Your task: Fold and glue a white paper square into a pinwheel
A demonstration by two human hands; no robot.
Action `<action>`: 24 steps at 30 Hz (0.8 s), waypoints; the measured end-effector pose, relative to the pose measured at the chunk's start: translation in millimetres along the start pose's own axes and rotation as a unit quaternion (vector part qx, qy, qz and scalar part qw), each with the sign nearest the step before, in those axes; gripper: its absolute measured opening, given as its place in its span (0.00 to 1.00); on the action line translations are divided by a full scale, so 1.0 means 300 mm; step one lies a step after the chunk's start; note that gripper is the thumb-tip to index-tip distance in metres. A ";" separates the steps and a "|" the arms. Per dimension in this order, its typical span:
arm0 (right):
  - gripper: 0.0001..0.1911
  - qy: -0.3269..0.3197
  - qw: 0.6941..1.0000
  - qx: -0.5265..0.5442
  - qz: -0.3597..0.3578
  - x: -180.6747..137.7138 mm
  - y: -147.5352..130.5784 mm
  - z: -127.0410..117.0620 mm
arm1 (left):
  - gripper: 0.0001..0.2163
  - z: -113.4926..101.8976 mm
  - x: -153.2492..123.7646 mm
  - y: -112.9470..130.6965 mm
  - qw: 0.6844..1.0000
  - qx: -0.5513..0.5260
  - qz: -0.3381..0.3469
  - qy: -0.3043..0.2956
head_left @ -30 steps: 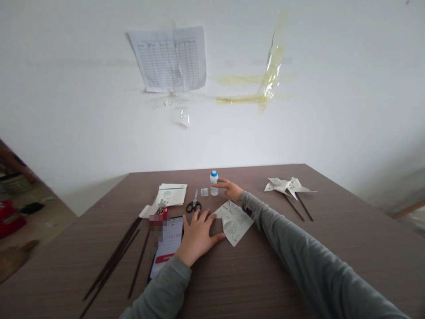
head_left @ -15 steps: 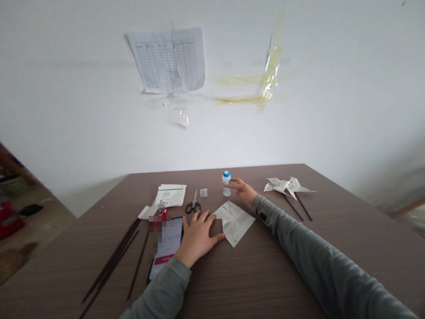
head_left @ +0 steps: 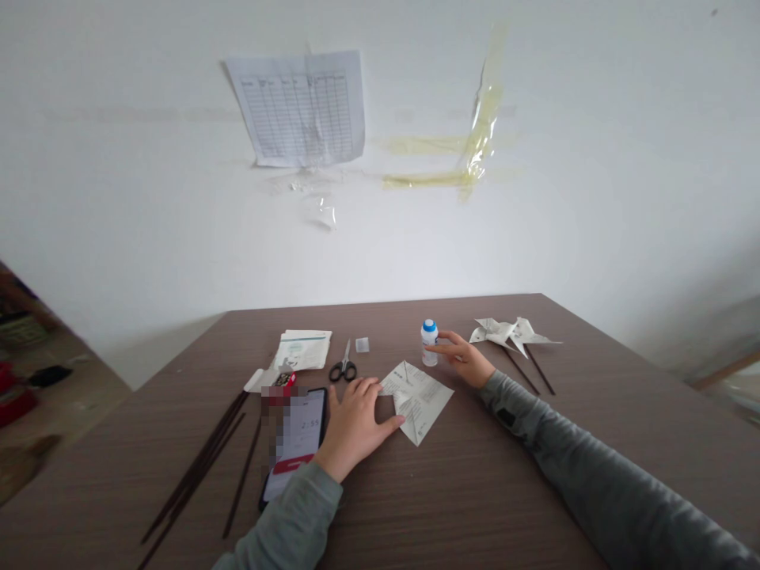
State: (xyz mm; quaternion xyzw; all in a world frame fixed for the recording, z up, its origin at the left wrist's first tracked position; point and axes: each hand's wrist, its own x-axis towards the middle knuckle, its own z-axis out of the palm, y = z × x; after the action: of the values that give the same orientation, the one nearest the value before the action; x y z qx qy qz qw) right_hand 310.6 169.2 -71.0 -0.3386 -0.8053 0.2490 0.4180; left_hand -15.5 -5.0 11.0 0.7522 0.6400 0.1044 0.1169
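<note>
Head view. Right fingers point(head_left: 450, 338) pinch the upright bottle point(head_left: 427, 339); whether its base touches the surface point(head_left: 475, 475), cannot tell. Loose pinch could tip it onto the creased paper point(head_left: 426, 391), between both sets of fingers. Left fingers point(head_left: 359, 389) spread, gripping nothing, at paper's left edge; lifting them could let it slide. Since half a second ago: bottle shifted rightward, away from left fingers; pale flap now shows by left thumb.

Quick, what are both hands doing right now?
Left hand: open, spread at the edge of the printed paper.
Right hand: closed, holding the blue-capped bottle.
</note>
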 end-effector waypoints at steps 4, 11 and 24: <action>0.27 0.015 1.000 -0.007 0.009 -0.008 -0.035 0.004 | 0.23 0.004 0.006 -0.002 1.000 -0.011 0.005 0.008; 0.24 0.048 0.999 -0.014 -0.014 -0.007 -0.053 0.029 | 0.24 0.008 0.009 0.002 1.000 -0.008 0.004 0.007; 0.31 0.158 0.985 -0.065 0.013 -0.019 -0.106 0.049 | 0.25 0.036 0.020 -0.012 0.998 -0.039 0.049 0.015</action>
State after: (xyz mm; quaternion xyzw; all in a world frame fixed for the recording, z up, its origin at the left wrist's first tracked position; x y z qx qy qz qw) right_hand 289.8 142.6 -59.9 -0.4103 -0.7394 0.1450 0.5138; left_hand -14.7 1.2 -0.3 0.7757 0.5997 0.1463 0.1314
